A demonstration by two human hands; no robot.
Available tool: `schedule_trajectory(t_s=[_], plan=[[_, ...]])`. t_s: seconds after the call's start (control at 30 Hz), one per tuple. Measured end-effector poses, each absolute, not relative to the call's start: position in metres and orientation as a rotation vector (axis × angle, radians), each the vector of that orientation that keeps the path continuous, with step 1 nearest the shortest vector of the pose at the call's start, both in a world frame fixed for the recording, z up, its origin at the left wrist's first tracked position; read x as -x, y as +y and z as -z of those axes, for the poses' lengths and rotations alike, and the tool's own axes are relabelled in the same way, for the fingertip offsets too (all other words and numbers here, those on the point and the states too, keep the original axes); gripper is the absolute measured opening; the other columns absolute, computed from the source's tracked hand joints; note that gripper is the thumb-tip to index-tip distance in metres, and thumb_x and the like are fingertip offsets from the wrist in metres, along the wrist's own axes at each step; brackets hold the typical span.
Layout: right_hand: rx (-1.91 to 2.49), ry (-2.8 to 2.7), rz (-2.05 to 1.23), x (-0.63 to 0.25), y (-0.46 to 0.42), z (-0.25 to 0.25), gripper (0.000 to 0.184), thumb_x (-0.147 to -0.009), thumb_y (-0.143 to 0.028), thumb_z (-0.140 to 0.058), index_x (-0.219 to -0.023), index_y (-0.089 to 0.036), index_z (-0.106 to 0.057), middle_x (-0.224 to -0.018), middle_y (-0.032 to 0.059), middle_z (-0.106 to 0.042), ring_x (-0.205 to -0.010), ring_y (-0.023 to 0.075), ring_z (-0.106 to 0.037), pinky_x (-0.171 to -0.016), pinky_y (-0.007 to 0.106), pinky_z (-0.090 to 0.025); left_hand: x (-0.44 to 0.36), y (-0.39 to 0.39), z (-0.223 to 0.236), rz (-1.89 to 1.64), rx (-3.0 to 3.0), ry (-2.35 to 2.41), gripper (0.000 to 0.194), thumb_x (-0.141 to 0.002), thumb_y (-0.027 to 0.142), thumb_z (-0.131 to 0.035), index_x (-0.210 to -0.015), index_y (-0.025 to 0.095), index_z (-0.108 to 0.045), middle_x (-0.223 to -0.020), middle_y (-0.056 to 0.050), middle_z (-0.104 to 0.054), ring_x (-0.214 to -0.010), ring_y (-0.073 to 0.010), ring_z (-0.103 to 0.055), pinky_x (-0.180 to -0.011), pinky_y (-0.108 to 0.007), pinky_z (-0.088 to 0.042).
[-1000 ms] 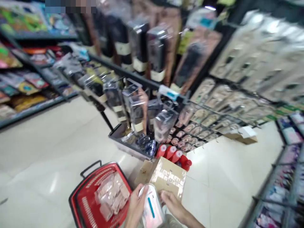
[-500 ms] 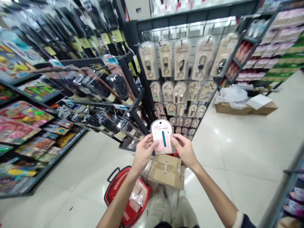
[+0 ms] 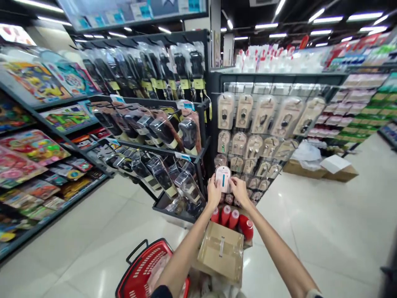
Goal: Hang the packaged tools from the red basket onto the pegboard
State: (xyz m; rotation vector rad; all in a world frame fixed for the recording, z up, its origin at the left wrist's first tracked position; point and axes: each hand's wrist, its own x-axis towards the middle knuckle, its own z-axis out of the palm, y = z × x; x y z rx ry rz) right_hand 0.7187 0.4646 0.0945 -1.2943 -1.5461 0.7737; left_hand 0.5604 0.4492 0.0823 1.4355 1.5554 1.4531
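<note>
Both hands reach out to a small rounded blister pack with a white card and a teal strip on it; what the strip is I cannot make out. My left hand grips its left edge, thumb over the front. On the right edge, the fingers of my right hand pinch the pack. It is upright, just in front of a wire rack hung with similar beige blister packs. Whether it touches the packs behind, I cannot tell.
Below my arms are a cardboard box and several red bottles. A red shopping basket with packs inside stands at lower left. Left of the rack, a shelf holds dark packaged goods. Another carton sits on the floor at right.
My hands have carried the pack forward, away from my body and closer to the rack. The view has tilted up, bringing the ceiling and red bottles into sight.
</note>
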Motion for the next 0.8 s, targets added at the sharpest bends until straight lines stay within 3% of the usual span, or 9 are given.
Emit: schedule_trajectory(t_s=[0.2,0.37,0.5,0.7,0.8], plan=[[1.342,-1.701,-0.596,-0.679,0.512,-0.098,0.032,-0.101,-0.038,-0.052,-0.099,-0.016,-0.075,-0.095,0.0113,-0.079,-0.082,0.0231,-0.071,-0.078,0.029,-0.048,-0.547,0.489,-0.067,-1.643,-1.350,1.653,0.054,-0.106,0.037,-0.044,-0.157,0.020,-0.044,-0.154,-0.018,-0.054,-0.144,-0.0272,-0.051,-0.121,-0.042,-0.039],[1.447,-1.736,-0.505,-0.668,0.530,-0.092,0.029,-0.100,-0.033,-0.051,-0.090,-0.015,-0.072,-0.085,0.0120,-0.077,-0.077,0.0228,-0.070,-0.075,0.028,-0.044,-0.544,0.513,-0.058,-1.646,-1.326,1.640,0.051,-0.105,0.039,-0.044,-0.152,0.019,-0.051,-0.150,-0.019,-0.057,-0.142,-0.0303,-0.053,-0.121,-0.044,-0.038],[1.485,-1.758,-0.485,-0.670,0.536,-0.088,0.029,-0.101,-0.032,-0.049,-0.091,-0.016,-0.071,-0.081,0.0096,-0.076,-0.072,0.0206,-0.067,-0.072,0.026,-0.043,-0.542,0.519,-0.056,-1.647,-1.371,1.595,0.049,-0.105,0.036,-0.044,-0.151,0.023,-0.053,-0.147,-0.016,-0.059,-0.140,-0.0282,-0.055,-0.120,-0.043,-0.040],[1.511,-1.767,-0.468,-0.674,0.532,-0.075,0.031,-0.102,-0.033,-0.046,-0.092,-0.015,-0.070,-0.084,0.0107,-0.075,-0.077,0.0216,-0.067,-0.074,0.027,-0.043,-0.537,0.519,-0.046,-1.600,-1.440,1.555,0.048,-0.103,0.033,-0.046,-0.148,0.022,-0.056,-0.144,-0.017,-0.059,-0.139,-0.0290,-0.056,-0.121,-0.044,-0.040],[1.547,-1.752,-0.465,-0.674,0.542,-0.068,0.030,-0.101,-0.033,-0.047,-0.088,-0.016,-0.069,-0.080,0.0109,-0.074,-0.074,0.0210,-0.066,-0.073,0.028,-0.043,-0.538,0.527,-0.051,-1.571,-1.438,1.559,0.050,-0.099,0.028,-0.047,-0.147,0.018,-0.056,-0.152,-0.021,-0.052,-0.146,-0.0317,-0.048,-0.126,-0.050,-0.033]])
